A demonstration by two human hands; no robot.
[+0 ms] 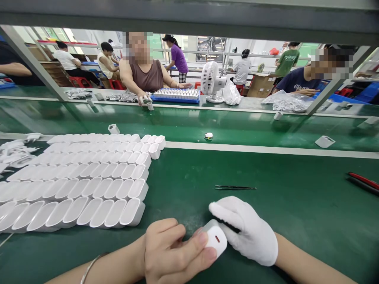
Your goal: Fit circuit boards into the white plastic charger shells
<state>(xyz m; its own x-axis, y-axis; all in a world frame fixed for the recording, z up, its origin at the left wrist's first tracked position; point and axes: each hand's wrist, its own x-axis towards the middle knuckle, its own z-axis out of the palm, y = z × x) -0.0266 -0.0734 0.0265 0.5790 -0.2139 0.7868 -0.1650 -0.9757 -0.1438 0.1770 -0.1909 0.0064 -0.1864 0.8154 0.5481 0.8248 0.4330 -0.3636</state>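
Two hands share one small white plastic shell (215,240): bare left hand (174,252) pinches its near end, gloved right hand (247,232) clasps behind. Looks light, rigid, smooth — best held by its sides.

A small white plastic casing (215,240) with rounded corners is held just above the green worktop (296,205); a small red slot is seen on its face.

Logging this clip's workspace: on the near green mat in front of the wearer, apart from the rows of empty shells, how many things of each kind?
White plastic case, held by left hand and gloved right hand: 1
Tweezers: 1
Red-handled tool: 1
Total: 3
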